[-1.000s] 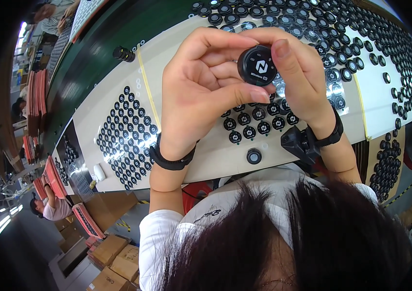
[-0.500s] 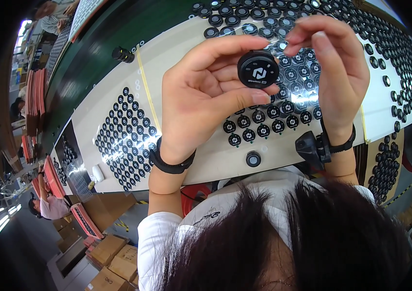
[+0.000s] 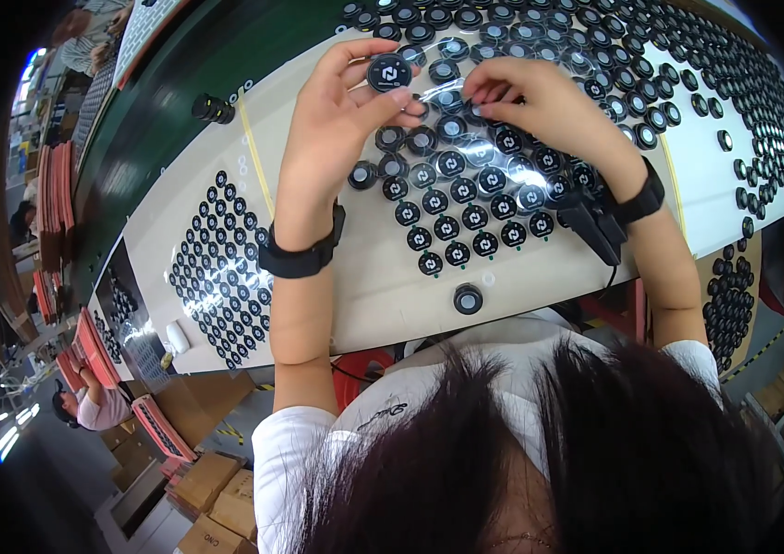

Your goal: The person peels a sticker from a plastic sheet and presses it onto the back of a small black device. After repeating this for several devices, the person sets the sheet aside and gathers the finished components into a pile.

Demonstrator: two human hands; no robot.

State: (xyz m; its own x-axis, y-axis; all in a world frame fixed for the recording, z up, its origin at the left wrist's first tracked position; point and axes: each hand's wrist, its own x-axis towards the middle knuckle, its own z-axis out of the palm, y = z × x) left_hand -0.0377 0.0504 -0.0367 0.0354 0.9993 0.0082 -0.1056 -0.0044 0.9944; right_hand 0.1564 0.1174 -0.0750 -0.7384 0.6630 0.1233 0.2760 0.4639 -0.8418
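A round black puck-shaped device (image 3: 389,72) with a white logo on its face is gripped between the thumb and fingers of my left hand (image 3: 337,115), raised at the table's far side. My right hand (image 3: 540,100) is to its right, thumb and fingertips pinched at the far edge of a clear plastic sheet (image 3: 489,194). That film carries rows of round black logo labels with small green tabs. It bends upward near my fingers, shining with glare, and partly covers several black pucks. Whether a label is also between those fingertips cannot be made out.
One puck (image 3: 468,298) lies near the front edge. Another label sheet (image 3: 223,263) is at the left, beyond a yellow tape line (image 3: 253,152). Many pucks (image 3: 734,102) crowd the far right. A dark cylindrical object (image 3: 213,108) stands near the green surface (image 3: 147,115).
My left hand has carried the puck away from me and leftward. My right hand has come down from above the clear sheet and closed at its edge, and the film now bends up there.
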